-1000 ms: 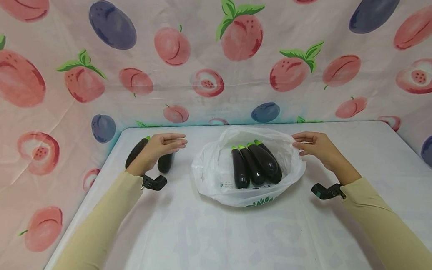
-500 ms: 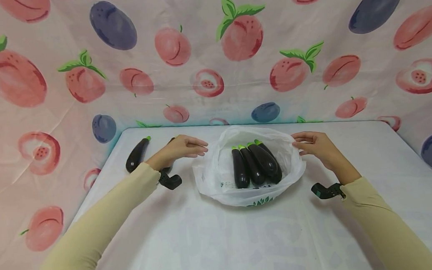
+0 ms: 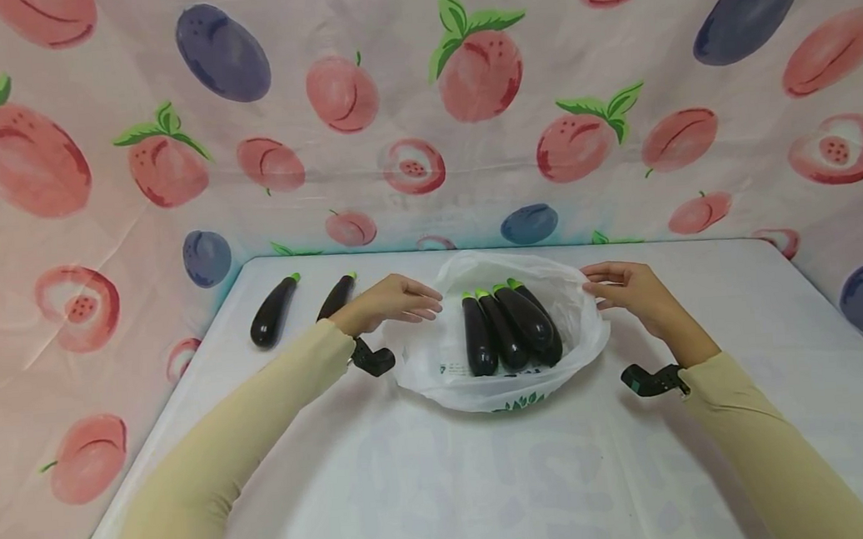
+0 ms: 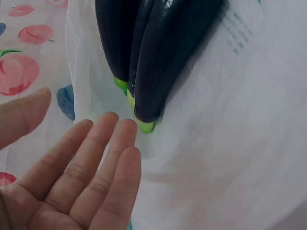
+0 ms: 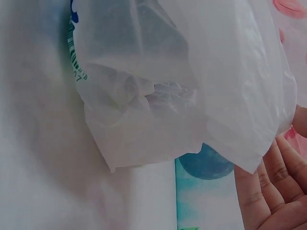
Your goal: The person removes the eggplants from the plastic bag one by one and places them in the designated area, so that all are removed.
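A white plastic bag lies on the table with its mouth wide, and several dark eggplants with green stem ends rest side by side inside. My left hand is over the bag's left rim, fingers extended and nothing in them. In the left wrist view, its fingertips appear near the stem end of an eggplant. At the right rim, my right hand pinches the bag's edge; the right wrist view shows the plastic between thumb and fingers.
Two more eggplants lie on the white table at the back left: one whole in view, the other partly behind my left wrist. A fruit-patterned cloth hangs behind and to the left.
My left hand has moved right, away from the two loose eggplants to the bag's left rim, uncovering them. My right hand and the bag have stayed put.
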`<state>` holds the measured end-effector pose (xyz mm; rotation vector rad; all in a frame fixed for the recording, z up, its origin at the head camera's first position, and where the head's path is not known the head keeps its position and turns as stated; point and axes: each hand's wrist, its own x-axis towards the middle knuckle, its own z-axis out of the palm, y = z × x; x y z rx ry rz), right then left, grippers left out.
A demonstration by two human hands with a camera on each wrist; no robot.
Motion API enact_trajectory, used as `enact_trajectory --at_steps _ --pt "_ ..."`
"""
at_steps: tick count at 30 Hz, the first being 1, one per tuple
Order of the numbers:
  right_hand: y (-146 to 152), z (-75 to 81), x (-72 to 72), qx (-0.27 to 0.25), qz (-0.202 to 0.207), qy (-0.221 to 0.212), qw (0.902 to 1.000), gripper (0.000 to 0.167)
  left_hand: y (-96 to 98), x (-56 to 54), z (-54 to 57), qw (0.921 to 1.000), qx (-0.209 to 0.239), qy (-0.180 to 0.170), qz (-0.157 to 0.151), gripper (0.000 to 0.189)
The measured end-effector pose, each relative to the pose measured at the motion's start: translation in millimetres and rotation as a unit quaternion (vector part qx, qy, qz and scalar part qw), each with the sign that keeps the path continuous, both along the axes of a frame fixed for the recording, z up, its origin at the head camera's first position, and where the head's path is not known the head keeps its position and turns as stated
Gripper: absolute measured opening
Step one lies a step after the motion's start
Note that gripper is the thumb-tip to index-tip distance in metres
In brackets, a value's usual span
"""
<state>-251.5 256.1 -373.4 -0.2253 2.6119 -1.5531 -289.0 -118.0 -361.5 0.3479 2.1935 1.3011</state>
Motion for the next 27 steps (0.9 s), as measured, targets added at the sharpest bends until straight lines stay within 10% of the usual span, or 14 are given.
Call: enact_trajectory --at_steps 12,27 --pt "-1 -1.4 -0.8 0.002 0.0 -0.002 1.0 0.047 21.9 -6.0 -24.4 0.997 0.019 -0.071 0.023 0.034" --pt "0 -1.7 -0.5 0.008 -0.004 -0.006 0.9999 0.049 35.5 -3.7 -46.4 0.9975 0.032 -0.062 0.013 0.033"
